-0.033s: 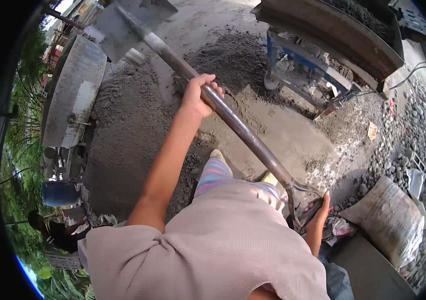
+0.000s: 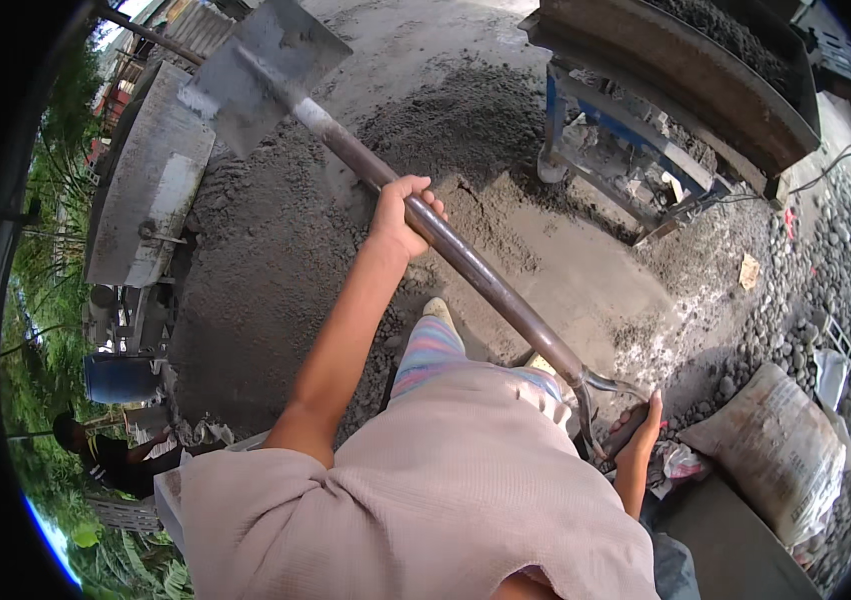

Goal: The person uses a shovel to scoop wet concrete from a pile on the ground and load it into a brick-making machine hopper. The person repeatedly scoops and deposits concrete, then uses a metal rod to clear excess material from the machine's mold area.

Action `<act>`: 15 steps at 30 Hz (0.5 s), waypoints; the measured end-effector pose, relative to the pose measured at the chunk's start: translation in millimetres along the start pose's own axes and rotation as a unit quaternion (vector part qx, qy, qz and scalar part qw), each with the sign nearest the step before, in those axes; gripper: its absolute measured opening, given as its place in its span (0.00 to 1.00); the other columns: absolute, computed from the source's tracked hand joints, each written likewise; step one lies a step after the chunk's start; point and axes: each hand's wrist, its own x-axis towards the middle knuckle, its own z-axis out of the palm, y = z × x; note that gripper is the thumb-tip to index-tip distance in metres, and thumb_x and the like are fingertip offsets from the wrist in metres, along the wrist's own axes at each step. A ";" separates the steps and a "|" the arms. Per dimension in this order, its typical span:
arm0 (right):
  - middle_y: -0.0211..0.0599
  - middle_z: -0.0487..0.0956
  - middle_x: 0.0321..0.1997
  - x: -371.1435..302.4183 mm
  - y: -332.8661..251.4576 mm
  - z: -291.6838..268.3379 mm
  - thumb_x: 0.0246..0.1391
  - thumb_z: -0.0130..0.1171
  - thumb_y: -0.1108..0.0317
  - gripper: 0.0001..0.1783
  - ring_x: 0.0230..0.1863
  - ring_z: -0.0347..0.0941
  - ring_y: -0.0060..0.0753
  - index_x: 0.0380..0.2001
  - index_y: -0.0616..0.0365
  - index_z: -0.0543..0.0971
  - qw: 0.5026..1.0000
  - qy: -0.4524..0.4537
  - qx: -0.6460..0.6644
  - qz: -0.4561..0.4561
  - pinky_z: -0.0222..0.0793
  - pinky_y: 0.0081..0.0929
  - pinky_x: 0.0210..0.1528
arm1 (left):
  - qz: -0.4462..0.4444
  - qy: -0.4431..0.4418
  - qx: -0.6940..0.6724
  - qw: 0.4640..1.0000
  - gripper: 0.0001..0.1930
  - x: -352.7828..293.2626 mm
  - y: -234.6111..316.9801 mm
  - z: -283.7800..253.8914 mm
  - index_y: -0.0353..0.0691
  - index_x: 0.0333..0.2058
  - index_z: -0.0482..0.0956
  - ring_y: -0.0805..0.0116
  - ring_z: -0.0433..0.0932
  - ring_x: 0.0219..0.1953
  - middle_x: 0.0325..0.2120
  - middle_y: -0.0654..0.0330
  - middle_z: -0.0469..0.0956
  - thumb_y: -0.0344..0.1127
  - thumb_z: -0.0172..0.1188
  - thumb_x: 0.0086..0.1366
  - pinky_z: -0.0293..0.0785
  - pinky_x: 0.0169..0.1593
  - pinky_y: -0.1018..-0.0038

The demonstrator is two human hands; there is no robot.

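Note:
A shovel (image 2: 491, 280) with a brown metal shaft slants across in front of me, from far left to near right. Its broad grey blade (image 2: 271, 75) is raised at the far end, with no load visible on it. My left hand (image 2: 404, 215) is wrapped round the middle of the shaft. At the near end, my right hand (image 2: 638, 435) is closed on the forked handle (image 2: 586, 395), its fingers partly hidden. Beyond the shaft lies a heap of dark, damp sand or mortar mix (image 2: 461, 120).
A long metal trough (image 2: 676, 75) on a blue frame (image 2: 601, 115) stands far right. A grey metal container (image 2: 146, 190) and blue drum (image 2: 121, 378) are at left, with another person (image 2: 121, 460) nearby. Gravel (image 2: 846, 240) and a filled sack (image 2: 776, 440) lie at right.
The shovel blade has shifted slightly to the right and looks sharper. The surroundings have shifted a little in the view. Both hands keep their hold.

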 end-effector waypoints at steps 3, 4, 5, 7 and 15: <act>0.33 0.64 0.09 8.5 -3.9 21.0 0.49 0.49 0.46 0.22 0.07 0.59 0.27 0.16 0.53 0.65 0.992 0.044 -0.106 -0.056 0.58 0.23 0.10 | -0.045 0.104 -0.086 0.990 0.09 28.8 -18.1 -102.4 0.45 0.13 0.64 0.68 0.66 0.19 0.12 0.65 0.66 0.34 0.56 0.44 0.65 0.35 0.67; 0.31 0.64 0.09 6.9 -8.4 35.7 0.51 0.48 0.48 0.21 0.07 0.59 0.24 0.17 0.54 0.66 0.983 0.043 -0.152 -0.096 0.57 0.21 0.09 | -0.077 0.144 -0.132 0.978 0.09 35.8 -19.1 -132.7 0.45 0.12 0.64 0.67 0.66 0.19 0.11 0.65 0.65 0.34 0.54 0.44 0.65 0.35 0.67; 0.30 0.64 0.09 4.7 -13.1 55.1 0.52 0.48 0.49 0.20 0.07 0.59 0.22 0.19 0.55 0.67 0.975 0.032 -0.186 -0.122 0.56 0.19 0.09 | -0.069 0.163 -0.147 0.973 0.10 41.8 -20.0 -159.4 0.44 0.12 0.63 0.66 0.66 0.17 0.11 0.64 0.64 0.35 0.53 0.45 0.65 0.34 0.66; 0.29 0.64 0.09 0.3 -20.0 107.4 0.52 0.49 0.50 0.19 0.07 0.59 0.20 0.21 0.56 0.68 0.957 -0.004 -0.233 -0.172 0.57 0.18 0.09 | -0.080 0.192 -0.210 0.955 0.10 53.6 -12.4 -207.3 0.44 0.11 0.62 0.65 0.65 0.15 0.10 0.63 0.63 0.36 0.52 0.44 0.65 0.30 0.66; 0.28 0.65 0.10 -3.7 22.8 356.4 0.50 0.50 0.46 0.22 0.09 0.61 0.21 0.21 0.56 0.68 0.892 -0.082 -0.400 -0.193 0.59 0.18 0.12 | -0.045 0.268 -0.326 0.905 0.09 115.1 119.0 -335.7 0.44 0.11 0.63 0.65 0.66 0.16 0.10 0.63 0.65 0.36 0.52 0.43 0.66 0.30 0.66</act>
